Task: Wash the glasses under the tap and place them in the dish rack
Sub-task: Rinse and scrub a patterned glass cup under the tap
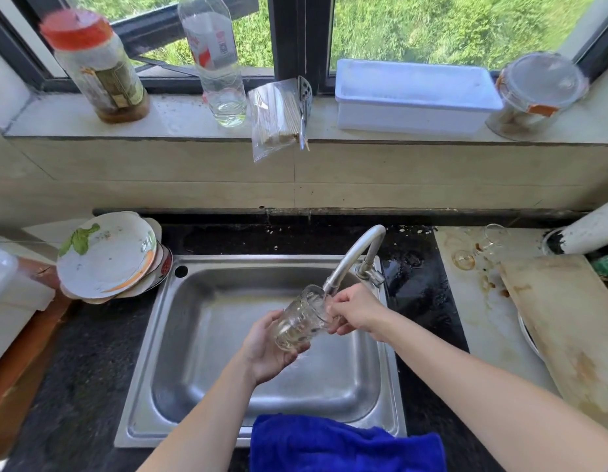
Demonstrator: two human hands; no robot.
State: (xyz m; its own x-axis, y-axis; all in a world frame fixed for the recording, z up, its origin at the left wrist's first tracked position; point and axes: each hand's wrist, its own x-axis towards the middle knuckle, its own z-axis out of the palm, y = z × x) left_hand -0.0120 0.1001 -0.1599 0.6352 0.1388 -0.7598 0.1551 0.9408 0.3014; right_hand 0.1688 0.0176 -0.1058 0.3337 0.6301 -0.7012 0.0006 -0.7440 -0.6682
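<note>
A clear ribbed glass (302, 318) is tilted over the steel sink (180, 352), its mouth up against the spout of the curved tap (353, 257). My left hand (266, 349) grips the glass round its base from below. My right hand (355, 310) holds the upper part near the rim, fingers curled against it. Two more glasses (479, 248) lie on the pale counter at the right. A stream of water is not clearly visible.
Stacked plates (108, 257) lean at the sink's left. A blue cloth (343, 444) hangs over the sink's front edge. A wooden board (564, 321) lies on the right. On the windowsill stand a jar, a bottle, a bag of sticks and a white box (415, 97).
</note>
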